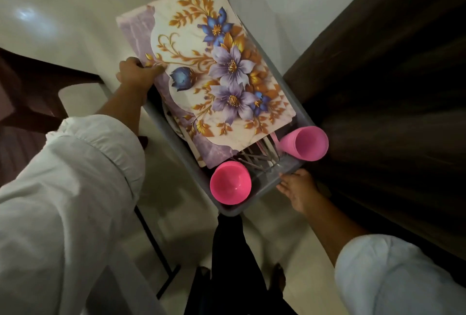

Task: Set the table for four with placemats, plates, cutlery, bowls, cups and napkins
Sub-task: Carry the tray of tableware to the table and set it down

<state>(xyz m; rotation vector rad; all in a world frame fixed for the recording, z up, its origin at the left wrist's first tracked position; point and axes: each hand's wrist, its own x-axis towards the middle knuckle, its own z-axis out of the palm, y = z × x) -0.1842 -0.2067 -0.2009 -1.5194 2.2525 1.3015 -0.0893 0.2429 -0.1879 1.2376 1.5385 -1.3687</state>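
White-sleeved left hand (pixel 137 72): gripped floral rectangular placemat (pixel 214 75), centre-left; right hand (pixel 298 188): touched grey plastic tub (pixel 187 161) rim, closure undeterminable.

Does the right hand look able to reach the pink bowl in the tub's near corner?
Probably yes: the pink bowl lies uncovered beside the right hand, though that hand grips the tub rim.

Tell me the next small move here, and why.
Probably lift the floral placemat off the grey tub: the left hand grips its edge, the right hand touches the tub's near corner, and the mat lies on top, covering most of the tub.
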